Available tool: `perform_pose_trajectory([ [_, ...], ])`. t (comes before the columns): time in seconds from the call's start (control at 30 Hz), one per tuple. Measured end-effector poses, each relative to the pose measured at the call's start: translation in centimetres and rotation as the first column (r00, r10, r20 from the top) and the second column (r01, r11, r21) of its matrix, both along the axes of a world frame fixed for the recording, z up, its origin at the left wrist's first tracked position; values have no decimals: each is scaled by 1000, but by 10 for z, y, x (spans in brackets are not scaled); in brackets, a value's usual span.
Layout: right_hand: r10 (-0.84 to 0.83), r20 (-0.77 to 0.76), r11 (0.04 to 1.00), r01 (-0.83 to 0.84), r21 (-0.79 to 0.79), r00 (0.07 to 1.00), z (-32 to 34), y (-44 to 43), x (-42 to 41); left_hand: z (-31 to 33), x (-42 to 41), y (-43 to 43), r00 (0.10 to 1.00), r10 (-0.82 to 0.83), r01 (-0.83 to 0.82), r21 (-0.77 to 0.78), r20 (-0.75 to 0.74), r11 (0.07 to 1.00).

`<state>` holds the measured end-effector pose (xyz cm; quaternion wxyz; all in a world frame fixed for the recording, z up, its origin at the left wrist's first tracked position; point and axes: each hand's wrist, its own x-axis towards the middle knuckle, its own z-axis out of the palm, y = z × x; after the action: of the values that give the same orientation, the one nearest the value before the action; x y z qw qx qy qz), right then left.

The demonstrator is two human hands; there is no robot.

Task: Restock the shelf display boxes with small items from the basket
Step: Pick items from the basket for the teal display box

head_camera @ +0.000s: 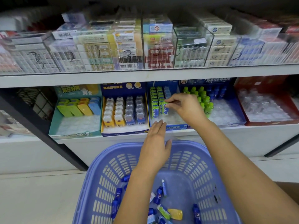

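A purple plastic basket (191,160) sits below the shelf, holding several small blue bottles (158,195), a green tube (164,211) and a yellow piece (175,213). My right hand (184,105) pinches a small green tube item (165,105) over the blue display box (174,126), beside rows of the same green tubes (156,104). My left hand (156,139) hovers with straight fingers over the basket's far rim, just below that box, holding nothing.
Along the lower shelf stand a teal box with coloured items (76,107), a box of bear-shaped items (124,110), a box of green and blue bottles (203,99) and a red box (267,107). The upper shelf (145,76) carries clear bins of packets.
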<state>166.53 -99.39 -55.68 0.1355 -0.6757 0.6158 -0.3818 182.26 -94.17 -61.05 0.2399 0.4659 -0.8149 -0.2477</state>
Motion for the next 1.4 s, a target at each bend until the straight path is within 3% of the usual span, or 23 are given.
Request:
perform_pose_trajectory([
  [0.3,9,-14,999,-8,42,1000,6,-6,-7,0,2,0,1000,-11,11,-1,7,1000],
  [0.47,3,111,998,-10,63,994,3,-6,-9,2,2,1,1000,-19,19,-1,13,1000],
  [0.67,12,140,994,-27,104,990,-2,-9,-5,0,2,0,999,-16,16,-10,30,1000],
  [0.87,42,-98,999,-41,10,994,-6,-6,2,-1,3,-2,999,-32,33,-12,26,999],
  [1.03,23,-128,998,-16,61,992,-4,3,7,0,8,-4,997,-70,70,17,9,997],
  [1.2,35,-209,994,-13,106,977,0,25,13,3,26,-4,980,5,-18,-65,-197,998],
  [1.3,190,-155,929,-127,347,970,-23,47,31,-17,40,0,986,50,-36,89,-161,995],
  [1.4,380,-247,725,-121,678,892,-77,64,46,-59,56,7,981,-6,-69,374,195,925],
])
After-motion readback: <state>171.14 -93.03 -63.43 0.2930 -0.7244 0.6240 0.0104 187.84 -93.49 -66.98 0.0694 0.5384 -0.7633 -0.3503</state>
